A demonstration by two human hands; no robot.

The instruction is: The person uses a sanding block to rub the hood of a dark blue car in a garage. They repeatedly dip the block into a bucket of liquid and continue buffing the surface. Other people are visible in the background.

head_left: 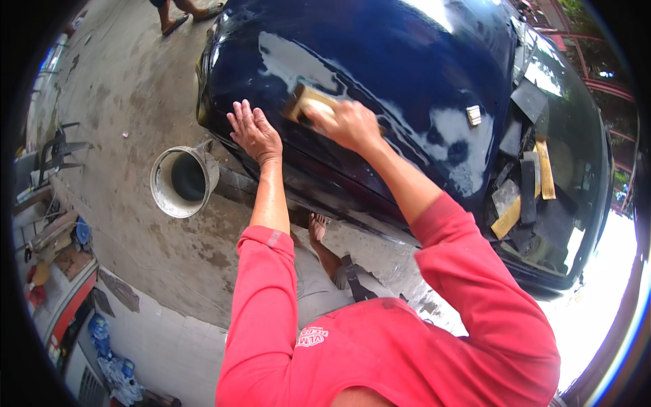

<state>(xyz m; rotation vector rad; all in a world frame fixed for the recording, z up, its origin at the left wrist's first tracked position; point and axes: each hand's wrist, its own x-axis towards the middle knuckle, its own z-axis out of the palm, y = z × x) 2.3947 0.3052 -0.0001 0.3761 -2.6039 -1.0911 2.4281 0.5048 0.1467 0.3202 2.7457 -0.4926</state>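
Note:
A dark blue car hood (380,51) stretches out in front of me, with wet, dull grey patches on its paint. My right hand (349,124) grips a tan sanding block (313,97) against the hood, beside one of these patches. The block's edges are slightly smeared by motion. My left hand (255,132) rests near the hood's front left edge with fingers stretched out, holding nothing.
A bucket (163,193) of dark liquid stands on the concrete floor (129,230), left of the car. Dark sheets and tan strips (544,169) lie about the windshield base. A small pale block (473,114) sits on the hood. Another person's legs (180,13) show at the top left.

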